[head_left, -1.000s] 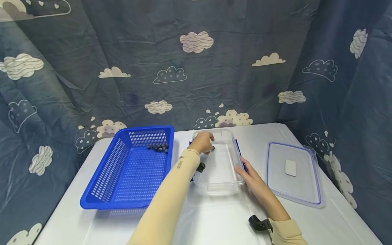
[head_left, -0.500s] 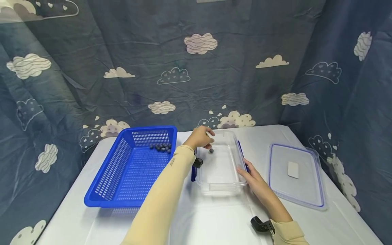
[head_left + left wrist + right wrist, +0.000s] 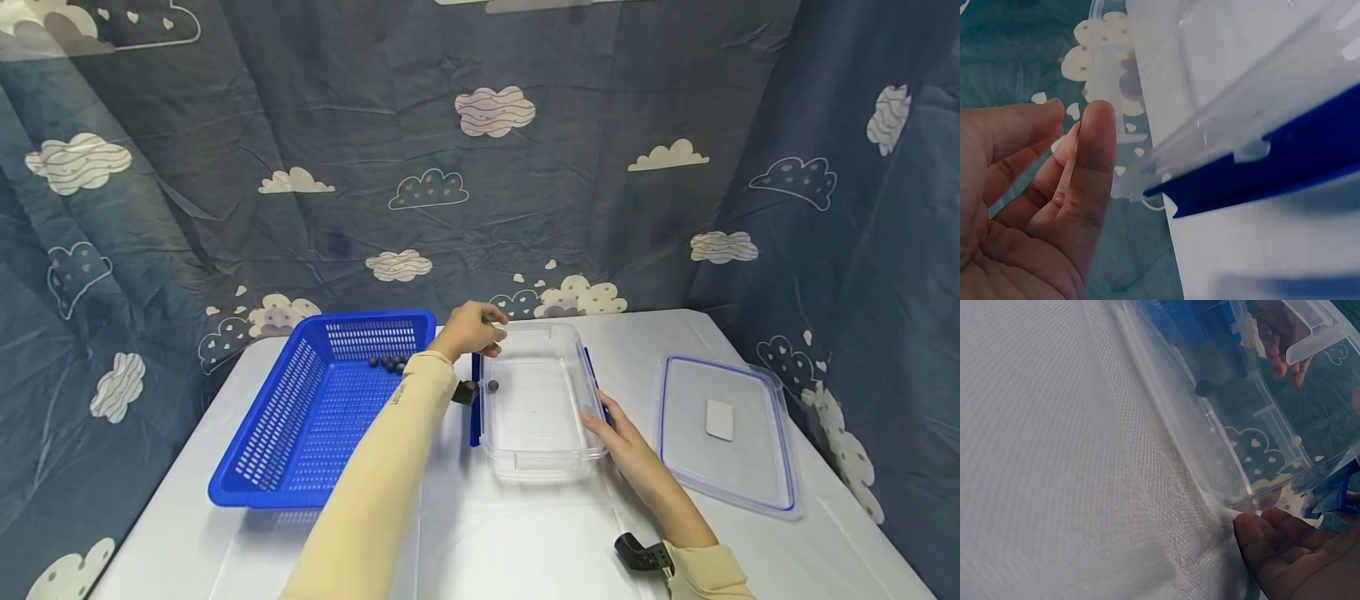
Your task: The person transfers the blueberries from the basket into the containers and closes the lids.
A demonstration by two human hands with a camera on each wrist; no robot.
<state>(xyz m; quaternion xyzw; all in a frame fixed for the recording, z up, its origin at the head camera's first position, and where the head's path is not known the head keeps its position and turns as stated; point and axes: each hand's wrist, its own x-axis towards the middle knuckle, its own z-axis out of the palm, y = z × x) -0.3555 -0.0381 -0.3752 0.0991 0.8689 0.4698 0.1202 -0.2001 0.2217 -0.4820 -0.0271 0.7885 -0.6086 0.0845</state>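
A clear plastic box with blue side latches stands on the table; one blueberry-like dark ball lies inside near its left wall. My left hand hovers at the box's back left rim, its fingers loosely bent and holding nothing. In the left wrist view the left hand shows a gap between thumb and fingers, beside a blue latch. My right hand grips the box's right wall, thumb at the rim and fingers outside. The right wrist view shows the ball through the clear wall.
A blue perforated basket stands left of the box, with several dark balls at its back right, partly hidden by the left arm. Right of the box lies a clear lid with a blue seal and a white label.
My left hand has let go of the ball and moved left to the box's rim. The ball has rolled left and toward the front. The right hand keeps its grip.
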